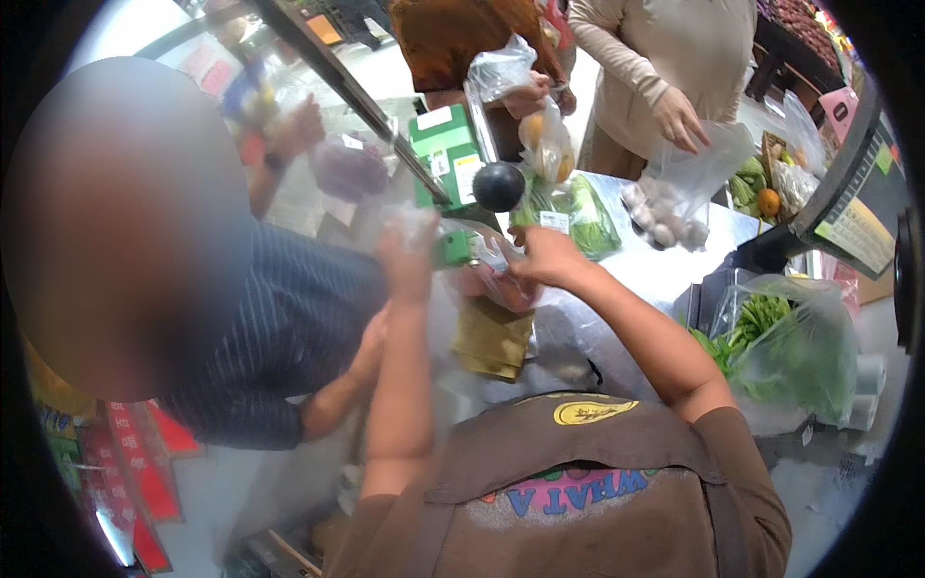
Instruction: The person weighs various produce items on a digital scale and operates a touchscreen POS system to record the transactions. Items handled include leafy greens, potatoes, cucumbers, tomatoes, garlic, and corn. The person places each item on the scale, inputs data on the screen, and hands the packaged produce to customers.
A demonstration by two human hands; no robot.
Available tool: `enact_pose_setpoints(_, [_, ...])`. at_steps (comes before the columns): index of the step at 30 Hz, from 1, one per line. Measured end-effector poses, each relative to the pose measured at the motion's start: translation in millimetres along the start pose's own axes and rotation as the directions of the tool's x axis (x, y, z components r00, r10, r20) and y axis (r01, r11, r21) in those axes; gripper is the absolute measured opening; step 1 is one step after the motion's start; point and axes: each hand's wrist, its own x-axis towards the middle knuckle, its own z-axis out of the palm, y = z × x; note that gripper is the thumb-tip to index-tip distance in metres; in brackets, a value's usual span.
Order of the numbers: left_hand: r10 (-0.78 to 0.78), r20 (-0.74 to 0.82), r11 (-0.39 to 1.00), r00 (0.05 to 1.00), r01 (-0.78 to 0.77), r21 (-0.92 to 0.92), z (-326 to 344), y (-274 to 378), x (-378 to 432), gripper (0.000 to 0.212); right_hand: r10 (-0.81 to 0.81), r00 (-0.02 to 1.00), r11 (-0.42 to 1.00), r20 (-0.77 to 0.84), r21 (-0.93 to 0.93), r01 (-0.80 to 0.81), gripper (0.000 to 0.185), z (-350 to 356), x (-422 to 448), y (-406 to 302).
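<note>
My right hand pinches the edge of a clear plastic bag that holds something reddish. The bag lies by the small green end of a green bag-sealing machine, which has a black ball-tipped lever. My left hand, blurred, is raised left of that green end; something whitish, seemingly plastic, shows at its fingers, but its grip is unclear. Just beyond my right hand lie bagged leafy greens with a label. A folded brown cloth or paper rests below the reddish bag.
A person in a striped shirt stands close on the left. Across the metal counter, another person's hand touches a bag of whitish round produce. On the right are a scale display and bagged greens. A metal post slants past the sealer.
</note>
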Motion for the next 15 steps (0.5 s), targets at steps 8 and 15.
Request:
enact_pose_setpoints(8, [-0.324, -0.05, 0.811, 0.945, 0.25, -0.53, 17, -4, -10, 0.027, -0.406, 0.783, 0.771, -0.471, 0.284, 0.571, 0.033, -121, -12, -97])
enact_pose_setpoints(15, [-0.159, 0.29, 0.824, 0.944, 0.288, -0.488, 1, 20, -21, 0.029, -0.62, 0.638, 0.756, -0.457, -0.131, 0.641, 0.024, -33, -100, -61])
